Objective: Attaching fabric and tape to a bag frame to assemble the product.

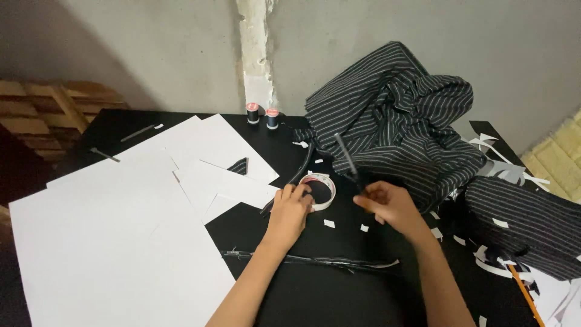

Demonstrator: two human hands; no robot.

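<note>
Tape roll (320, 191), a white ring with a dark hollow, lies flat on the black table (339, 290) beside white card sheets (115, 242). The left hand (289, 212) pinches its near rim, fingers closed on it. It looks light and rigid, best held by the outer rim. The right hand (387, 204) is closed round a thin black stick (348, 158), stiff and smooth. Soft striped cloth (399, 121) is heaped behind.

Head-worn camera looks steeply down, close over the black table (339, 290) (wall behind).
</note>
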